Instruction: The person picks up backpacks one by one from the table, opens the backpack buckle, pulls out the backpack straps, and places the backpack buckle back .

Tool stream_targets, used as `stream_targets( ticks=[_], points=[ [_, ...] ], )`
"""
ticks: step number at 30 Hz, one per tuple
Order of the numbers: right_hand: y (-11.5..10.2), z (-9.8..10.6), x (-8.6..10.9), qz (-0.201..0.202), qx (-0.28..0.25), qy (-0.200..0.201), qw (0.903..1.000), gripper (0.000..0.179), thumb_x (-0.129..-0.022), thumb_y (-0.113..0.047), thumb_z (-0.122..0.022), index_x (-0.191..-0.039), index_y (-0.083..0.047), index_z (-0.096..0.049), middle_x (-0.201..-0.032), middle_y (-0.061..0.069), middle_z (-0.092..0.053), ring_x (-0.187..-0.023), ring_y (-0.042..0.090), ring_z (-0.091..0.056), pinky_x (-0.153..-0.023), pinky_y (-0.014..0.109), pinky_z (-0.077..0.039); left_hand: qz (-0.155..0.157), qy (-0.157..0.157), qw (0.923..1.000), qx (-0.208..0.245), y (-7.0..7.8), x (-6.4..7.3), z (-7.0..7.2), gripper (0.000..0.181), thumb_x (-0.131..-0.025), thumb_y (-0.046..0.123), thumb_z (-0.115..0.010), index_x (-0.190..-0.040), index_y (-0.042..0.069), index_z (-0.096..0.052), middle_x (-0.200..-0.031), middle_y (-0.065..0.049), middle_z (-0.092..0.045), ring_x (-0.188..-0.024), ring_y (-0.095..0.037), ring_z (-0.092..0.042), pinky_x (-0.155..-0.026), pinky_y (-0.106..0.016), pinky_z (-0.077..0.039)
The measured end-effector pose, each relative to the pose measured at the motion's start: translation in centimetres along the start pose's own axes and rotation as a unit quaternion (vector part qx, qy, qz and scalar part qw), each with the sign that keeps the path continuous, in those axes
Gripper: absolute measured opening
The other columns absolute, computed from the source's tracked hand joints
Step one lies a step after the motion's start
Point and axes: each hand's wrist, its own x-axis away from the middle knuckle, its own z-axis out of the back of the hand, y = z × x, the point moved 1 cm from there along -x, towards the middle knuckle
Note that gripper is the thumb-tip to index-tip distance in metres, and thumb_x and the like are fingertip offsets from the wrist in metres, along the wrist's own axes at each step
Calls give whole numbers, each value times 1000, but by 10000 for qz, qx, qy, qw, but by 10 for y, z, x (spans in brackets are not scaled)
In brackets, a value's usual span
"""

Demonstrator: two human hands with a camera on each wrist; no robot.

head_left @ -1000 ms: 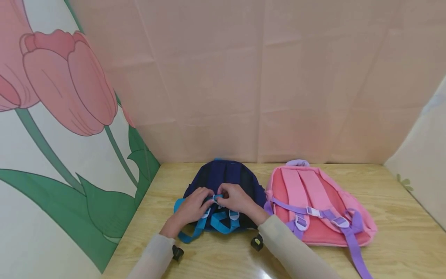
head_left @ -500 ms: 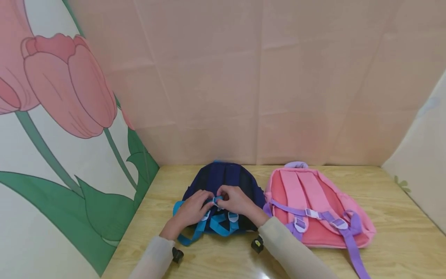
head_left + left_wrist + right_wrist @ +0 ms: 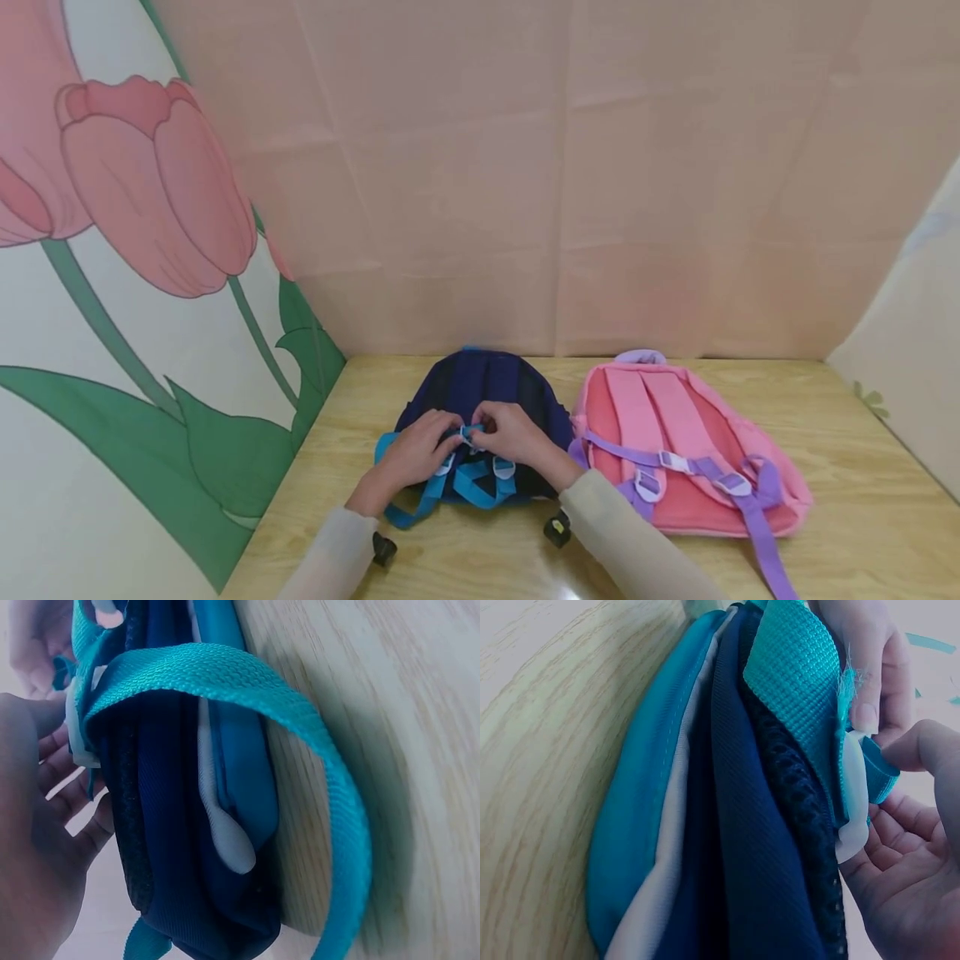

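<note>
1. Little has moved since the earlier frames: the head view has shifted slightly, and both hands keep their place over the navy-blue fabric backpack with dark mesh back panel (image 3: 491, 379).
2. Landmark: that navy backpack, lying with its straps upward on the pale wood-grain table (image 3: 862, 467).
3. Left hand (image 3: 420, 447) — over the navy backpack's left half, thumb and fingers pinching the white plastic strap fitting (image 3: 853, 787).
4. Right hand (image 3: 516, 433) — over the navy backpack's right half, thumb and fingers pinching the teal woven webbing strap (image 3: 877, 776) where it loops at the fitting.
5. Loose teal webbing loop (image 3: 408, 515) at the navy backpack's near left edge; white plastic adjuster (image 3: 504, 468) near its lower right.
6. Pink fabric backpack with purple webbing straps (image 3: 693, 492): just right of the navy backpack, straps upward too.
7. Behind the navy backpack, creased dusty-pink cloth backdrop (image 3: 555, 192); to its left, white panel printed with pink tulips (image 3: 157, 183).
</note>
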Motion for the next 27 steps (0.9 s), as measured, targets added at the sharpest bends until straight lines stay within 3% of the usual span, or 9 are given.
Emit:
stream_targets(
  ticks=[12,20,27],
  points=[
    [-1,-1,-5,121,80,-38,9999,6,-94,-18,-71,-97,-13,-68,-80,-6,-63,-67,8,-56,-61,24,-49,-234,277,9993,20,-3,-2,2,20,-106,27,-56,-119,15,-64,-115,1,-66,-103,-15,-58,-91,-36,-52],
    [-1,1,-2,20,60,34,10000,5,-92,-15,-71,-93,-14,-67,-79,-5,-61,-67,9,-55,-60,24,-48,-124,128,9998,28,-3,-2,1,21,-106,27,-54,-121,15,-63,-117,1,-65,-105,-15,-58,-92,-37,-52],
    [-1,0,-2,123,104,-44,9999,9,-93,-16,-71,-101,-12,-70,-82,-5,-64,-68,7,-56,-62,24,-50,-62,86,9999,40,-2,-1,0,23,-106,28,-55,-122,14,-63,-116,1,-66,-106,-14,-58,-94,-36,-52]
  ],
)
